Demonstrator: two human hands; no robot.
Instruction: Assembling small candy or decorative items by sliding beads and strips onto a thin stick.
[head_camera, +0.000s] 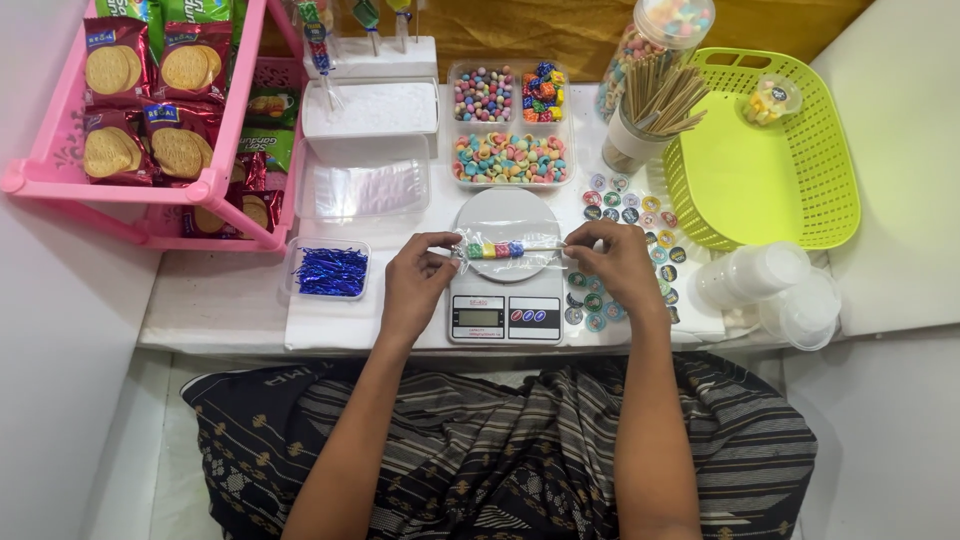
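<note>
Biscuit rack (130, 185): the pink rack of biscuit packs sits well apart from your left elbow, so I judge no hazard there.
Foil ties (330, 271): the small tray of blue ties lies just beside your left hand; a sideways sweep of the wrist could scatter them.
Left hand (418, 275): your fingers are pinched closed on the left end of the clear wrapper. If you pull too hard, the film may tear or slip free.
Candy skewer (505, 249): it hangs in its wrapper between both hands, just above the plate of the white kitchen scale (505, 318). If one end is let go, the coloured pieces may slide off the stick.
Right hand (620, 262): your fingers are closed on the stick end. Your wrist rests over the round stickers (632, 208) on the worktop (220, 300), and could drag them.
Plastic cups (765, 275): they lie tipped near the green basket (790, 215); a knock could roll them off.
</note>
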